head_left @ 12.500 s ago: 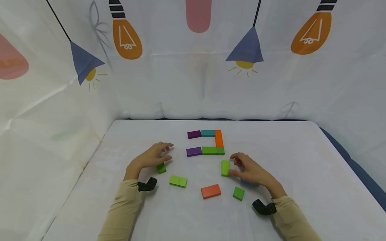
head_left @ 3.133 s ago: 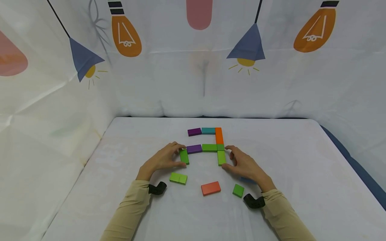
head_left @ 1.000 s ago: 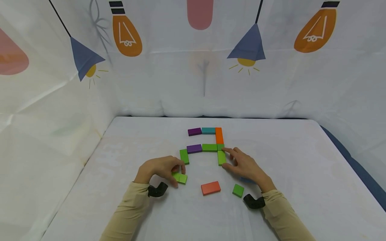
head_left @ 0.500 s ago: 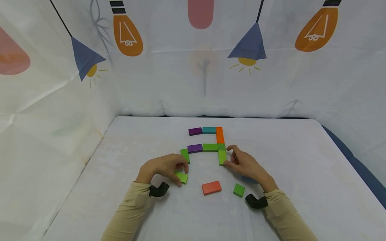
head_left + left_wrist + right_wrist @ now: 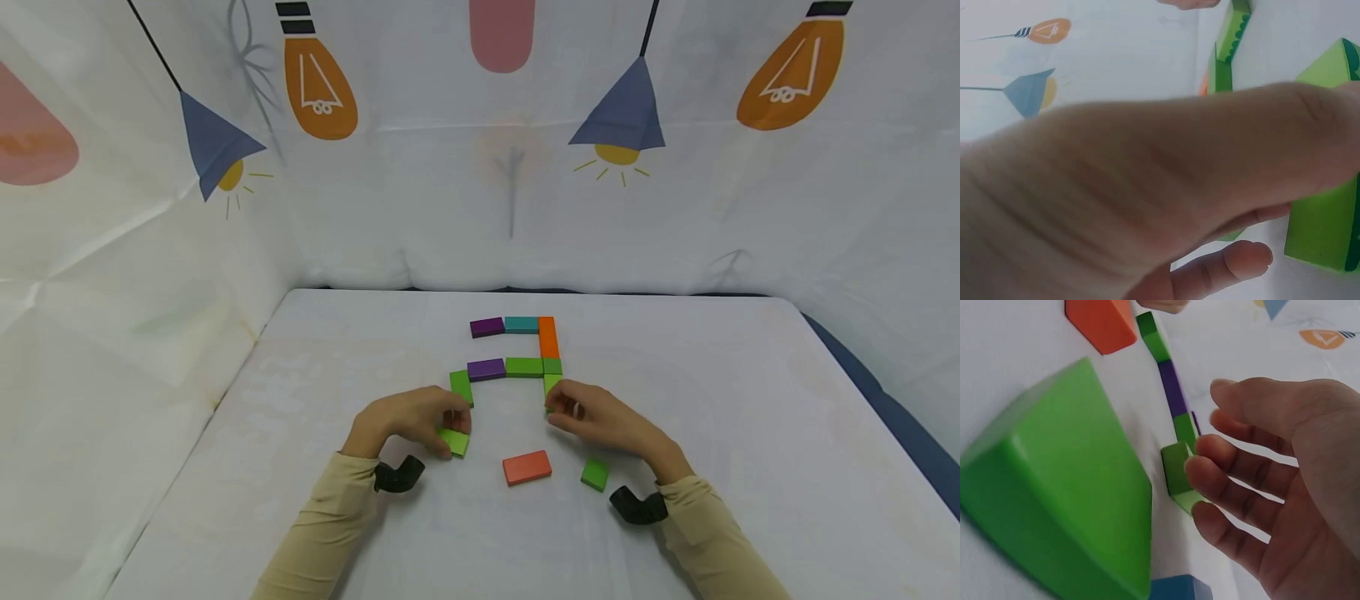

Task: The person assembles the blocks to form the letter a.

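Observation:
In the head view, my left hand reaches over a light green block, thumb on its near side and fingers at the far side. The left wrist view shows the thumb crossing this block, which hides much of it. My right hand hovers beside the light green block at the right end of the row, partly covering it. In the right wrist view its fingers are loosely bent, with nothing between them. The row also holds a small green block, a green block, a purple block and a tilted green block.
Behind the row lie a dark purple block, a teal block and an orange block. Nearer are a red-orange block and a green block. A blue block shows in the right wrist view.
The left green block and the light green block have joined the row's ends. My left hand has come down to the near light green block. My right hand has drawn its fingers together, nearer me.

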`<state>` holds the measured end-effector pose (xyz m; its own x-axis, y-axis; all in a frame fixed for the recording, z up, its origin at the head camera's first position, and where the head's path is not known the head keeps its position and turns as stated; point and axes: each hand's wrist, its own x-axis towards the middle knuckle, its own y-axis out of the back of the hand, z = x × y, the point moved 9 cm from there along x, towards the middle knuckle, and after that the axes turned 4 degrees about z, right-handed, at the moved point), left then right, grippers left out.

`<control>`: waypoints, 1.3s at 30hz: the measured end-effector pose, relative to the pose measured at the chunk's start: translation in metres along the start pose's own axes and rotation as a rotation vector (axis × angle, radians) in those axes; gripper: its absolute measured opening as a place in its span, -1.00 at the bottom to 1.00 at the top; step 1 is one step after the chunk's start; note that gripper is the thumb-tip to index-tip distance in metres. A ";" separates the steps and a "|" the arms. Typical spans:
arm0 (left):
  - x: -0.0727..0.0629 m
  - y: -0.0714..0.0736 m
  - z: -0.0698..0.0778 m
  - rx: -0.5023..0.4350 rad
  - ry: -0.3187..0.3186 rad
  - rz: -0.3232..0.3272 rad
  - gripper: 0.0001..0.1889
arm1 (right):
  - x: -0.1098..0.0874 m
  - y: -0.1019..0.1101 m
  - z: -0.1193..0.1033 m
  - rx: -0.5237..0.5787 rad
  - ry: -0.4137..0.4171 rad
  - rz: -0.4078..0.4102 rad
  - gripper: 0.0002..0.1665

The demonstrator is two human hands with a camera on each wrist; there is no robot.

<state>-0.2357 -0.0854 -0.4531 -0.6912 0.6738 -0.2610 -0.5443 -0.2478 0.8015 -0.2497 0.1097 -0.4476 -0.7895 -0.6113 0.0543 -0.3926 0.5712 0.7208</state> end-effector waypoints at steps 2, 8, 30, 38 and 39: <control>0.000 0.000 0.001 0.003 -0.007 0.000 -0.71 | -0.001 -0.003 -0.003 0.003 0.010 -0.019 -0.77; 0.001 0.002 0.008 -0.011 -0.046 0.007 -0.73 | -0.003 -0.008 -0.012 0.004 0.062 -0.041 -0.75; 0.013 0.012 0.019 0.020 -0.173 0.153 -0.69 | -0.004 -0.036 -0.026 -0.012 0.079 -0.180 -0.61; 0.016 0.010 0.021 0.054 -0.202 0.179 -0.69 | -0.004 -0.040 -0.027 -0.030 0.088 -0.194 -0.56; 0.016 0.010 0.021 0.055 -0.203 0.179 -0.69 | -0.004 -0.040 -0.028 -0.031 0.085 -0.198 -0.56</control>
<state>-0.2422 -0.0624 -0.4378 -0.6614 0.7500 -0.0036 -0.3914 -0.3410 0.8547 -0.2175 0.0741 -0.4578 -0.6550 -0.7549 -0.0331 -0.5204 0.4188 0.7442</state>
